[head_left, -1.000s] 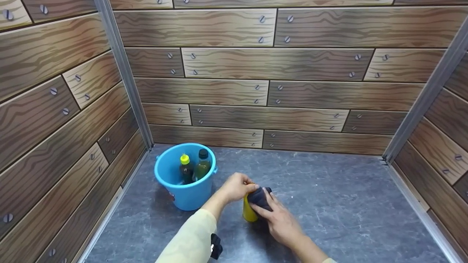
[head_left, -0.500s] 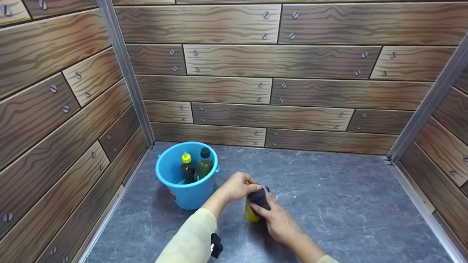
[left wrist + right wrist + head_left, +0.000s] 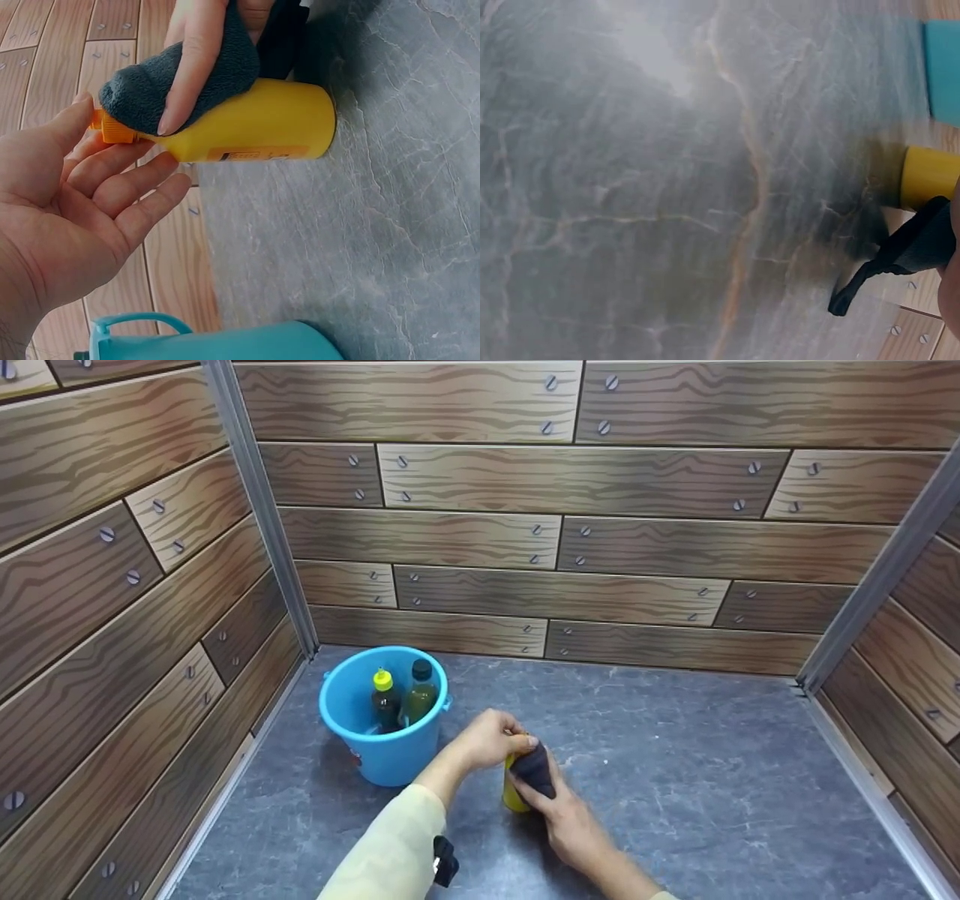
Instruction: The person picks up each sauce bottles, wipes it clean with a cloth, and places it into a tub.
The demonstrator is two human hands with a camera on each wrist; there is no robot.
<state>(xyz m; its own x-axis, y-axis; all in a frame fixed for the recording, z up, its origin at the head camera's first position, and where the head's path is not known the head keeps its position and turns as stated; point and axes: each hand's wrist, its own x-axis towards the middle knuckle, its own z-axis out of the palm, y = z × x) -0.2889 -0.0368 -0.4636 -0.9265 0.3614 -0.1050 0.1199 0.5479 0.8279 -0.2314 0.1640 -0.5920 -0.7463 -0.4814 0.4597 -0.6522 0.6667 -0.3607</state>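
Note:
A yellow squeeze bottle (image 3: 513,800) with an orange cap (image 3: 116,129) stands upright on the grey surface, right of the bucket. My left hand (image 3: 486,741) pinches the cap between thumb and fingers, the other fingers stretched along the bottle's neck. In my right hand (image 3: 576,823) is a dark cloth (image 3: 532,772), which it wraps against the bottle's shoulder and side. The left wrist view shows a right finger pressing the cloth (image 3: 180,82) near the cap. In the right wrist view, a loose cloth end (image 3: 900,251) hangs beside the bottle's lower part (image 3: 932,178).
A blue bucket (image 3: 405,757) stands at the left. Inside are a dark bottle with a yellow cap (image 3: 383,681) and a greenish bottle with a black cap (image 3: 421,701). Plank-patterned walls (image 3: 480,540) enclose the grey marbled surface (image 3: 712,780) at the back and sides.
The right hand and cloth have shifted slightly around the bottle's upper part. The left hand stays at the cap. The head view has tilted slightly.

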